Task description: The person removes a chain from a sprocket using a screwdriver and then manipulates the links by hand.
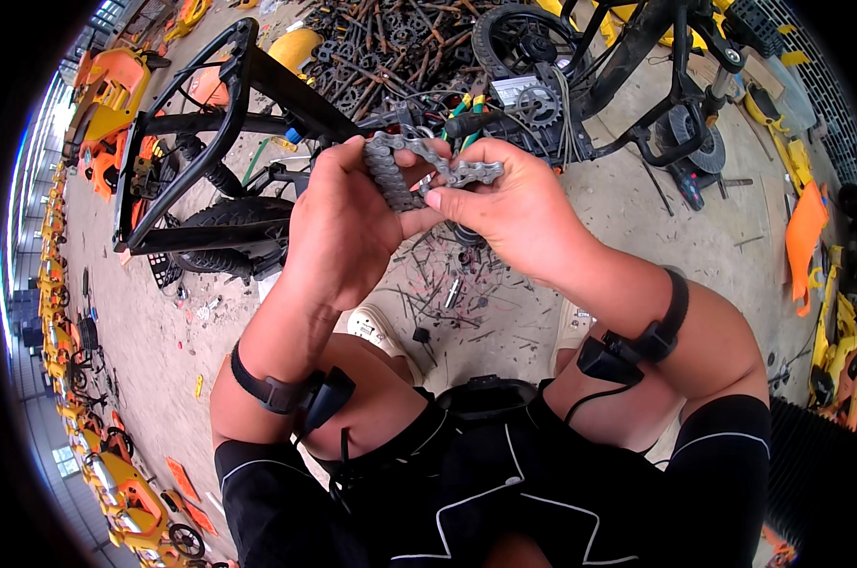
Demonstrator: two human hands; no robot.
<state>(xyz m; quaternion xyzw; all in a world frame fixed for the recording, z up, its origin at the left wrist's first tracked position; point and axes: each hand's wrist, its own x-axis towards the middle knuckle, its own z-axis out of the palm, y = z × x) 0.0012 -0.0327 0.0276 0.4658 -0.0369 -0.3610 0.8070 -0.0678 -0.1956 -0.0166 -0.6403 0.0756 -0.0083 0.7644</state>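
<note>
A grey metal drive chain (388,170) is held up between my two hands, partly folded so its rows of links lie side by side. My left hand (338,222) is closed around the folded part, with the palm side turned toward me. On the other side, my right hand (509,204) pinches a loose stretch of the chain between thumb and fingers, and the end links stick out past its fingertips. The fingers behind the chain are partly hidden. Just beyond the hands are pliers with green and yellow handles (474,106) and a black-handled tool (471,123).
Black bike frames stand at left (248,71) and right (636,62). A heap of rusty metal parts (400,47) lies behind. A chainring (540,106), cables and a wheel (528,43) are close by. Small scraps litter the concrete floor (466,327). Yellow bikes (125,483) line the left wall.
</note>
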